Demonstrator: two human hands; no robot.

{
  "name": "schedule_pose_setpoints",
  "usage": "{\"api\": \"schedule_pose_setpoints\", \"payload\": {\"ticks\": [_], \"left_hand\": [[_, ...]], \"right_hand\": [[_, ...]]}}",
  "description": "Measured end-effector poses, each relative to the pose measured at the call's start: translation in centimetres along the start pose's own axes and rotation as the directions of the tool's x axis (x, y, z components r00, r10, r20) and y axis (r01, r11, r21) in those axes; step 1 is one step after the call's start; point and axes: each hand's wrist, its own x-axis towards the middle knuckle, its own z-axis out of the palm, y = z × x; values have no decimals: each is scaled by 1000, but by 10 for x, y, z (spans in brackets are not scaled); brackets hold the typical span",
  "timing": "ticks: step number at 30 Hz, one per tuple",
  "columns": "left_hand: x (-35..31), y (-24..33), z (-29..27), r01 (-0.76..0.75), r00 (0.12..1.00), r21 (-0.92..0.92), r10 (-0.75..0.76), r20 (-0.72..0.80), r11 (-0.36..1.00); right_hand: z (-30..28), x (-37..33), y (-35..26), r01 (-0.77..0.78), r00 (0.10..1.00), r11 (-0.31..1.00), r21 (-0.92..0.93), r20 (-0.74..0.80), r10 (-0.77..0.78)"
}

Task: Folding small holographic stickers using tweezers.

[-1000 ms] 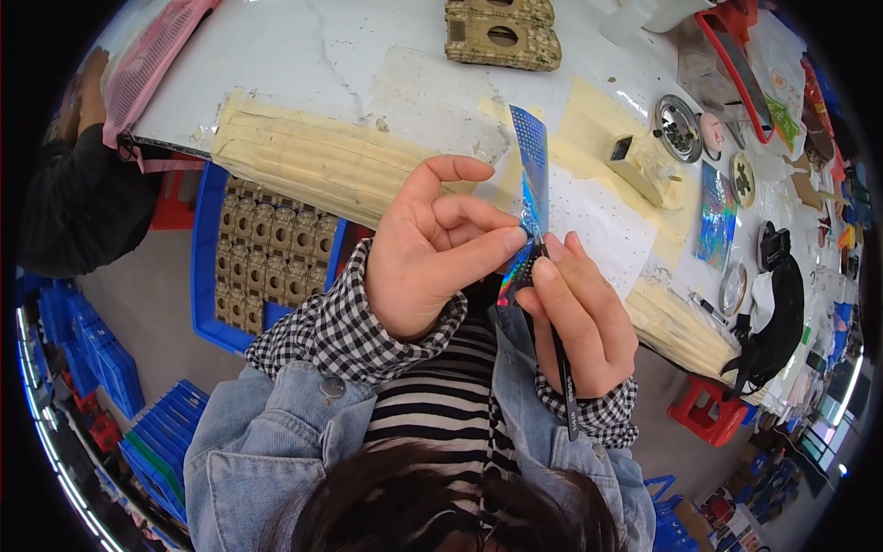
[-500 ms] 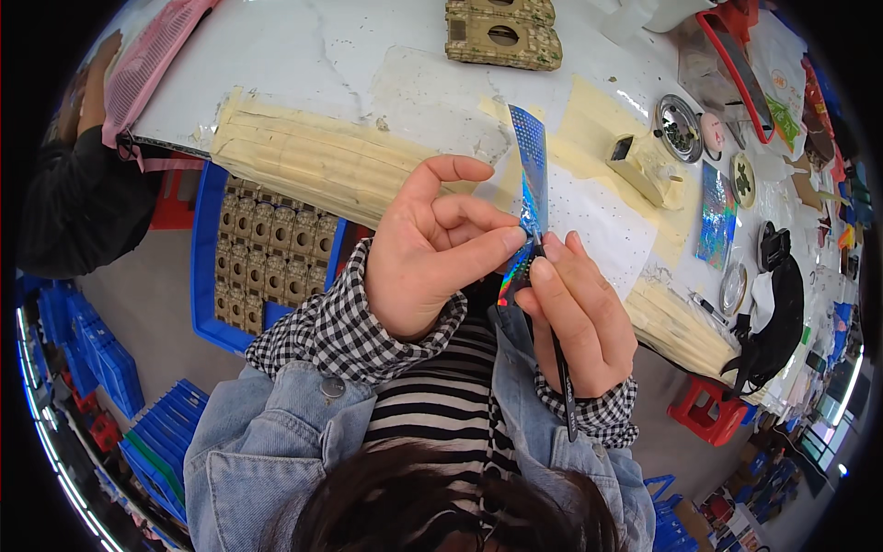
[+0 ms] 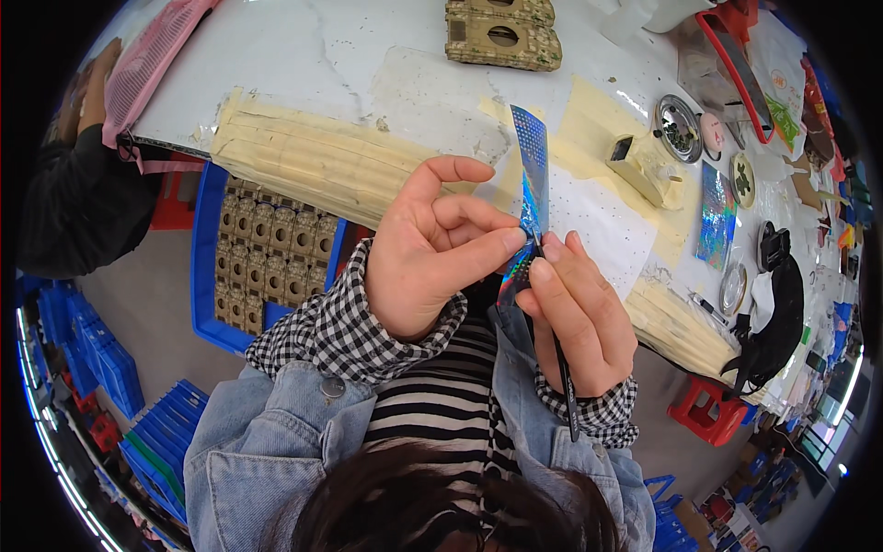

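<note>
Between the thumb and forefinger of my left hand [image 3: 418, 253] is pinched a shiny holographic sticker strip [image 3: 530, 138], rainbow blue and dotted with small round shapes. It stands roughly lengthwise in front of my chest, above the table's near edge. My right hand [image 3: 584, 317] grips a pair of black tweezers [image 3: 567, 391], their tips meeting the strip right beside my left thumb. Whether a tiny piece sits in the tips is too small to tell. My right fingers partly cover the strip's lower end.
Camouflage tank-hull parts [image 3: 504, 41] lie at the far table edge; more fill a blue crate [image 3: 204, 276] at left. Right of my hands are dotted white paper [image 3: 616, 230], a yellow taped block [image 3: 648, 170], a metal dish [image 3: 679, 129] and a black strap [image 3: 782, 313]. Another person's sleeve [image 3: 87, 207] is at left.
Both hands stay nearly in place. The lower end of the strip has tilted slightly, and its bright colours there have turned darker.
</note>
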Motion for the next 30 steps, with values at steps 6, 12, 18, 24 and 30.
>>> {"api": "schedule_pose_setpoints", "payload": {"ticks": [6,12,18,24,30], "left_hand": [[0,0,-1,0,1000,21,0,-1,1000],[1,0,1,-6,1000,22,6,8,1000],[1,1,1,13,1000,-15,-13,9,1000],[2,0,1,28,1000,-40,-27,13,999],[2,0,0,33,999,-41,-33,3,999]], "right_hand": [[-1,0,-1,-75,997,993,94,-14,77],[-4,2,-3,-127,992,984,124,-12,129],[-2,0,0,-44,999,997,67,4,44],[-1,0,2,-7,1000,999,37,8,7],[0,-1,4,11,1000,1000,19,-1,-11]]}}
